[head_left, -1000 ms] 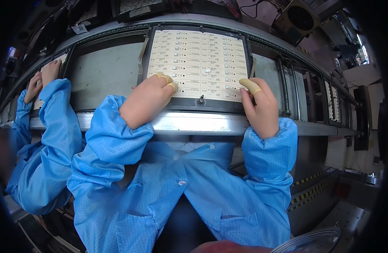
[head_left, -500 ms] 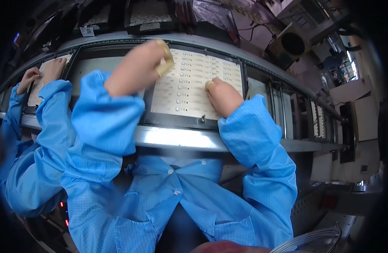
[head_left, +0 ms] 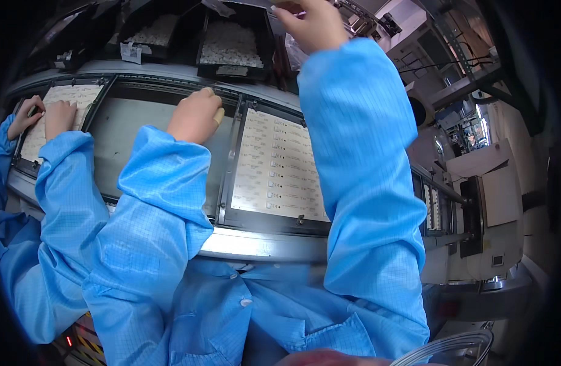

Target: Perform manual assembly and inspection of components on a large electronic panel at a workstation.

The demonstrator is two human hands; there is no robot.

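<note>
My left hand [head_left: 196, 116] is over a bare grey plate [head_left: 137, 116] in the conveyor frame, left of a white panel. Its back faces up and its fingers curl under, closed; their tips and anything in them are hidden. A yellow finger cover [head_left: 219, 116] shows on it. My right hand [head_left: 314, 25] is raised beyond the conveyor at the top edge, thumb apart from the fingers, with nothing visible in it; some fingers are cut off by the picture edge. The white panel [head_left: 256, 165], printed in rows, lies in a dark frame; my right sleeve hides its right side.
Black bins of small white pieces [head_left: 232, 46] stand behind the conveyor rail [head_left: 265, 244]. At the left, another person's hands [head_left: 60, 119] work on a second white panel [head_left: 73, 94]. A dark round opening [head_left: 419, 113] shows beyond my right arm.
My right hand has left the white panel and risen to the top edge. The left has moved off the panel to the left and down. The view has shifted.
</note>
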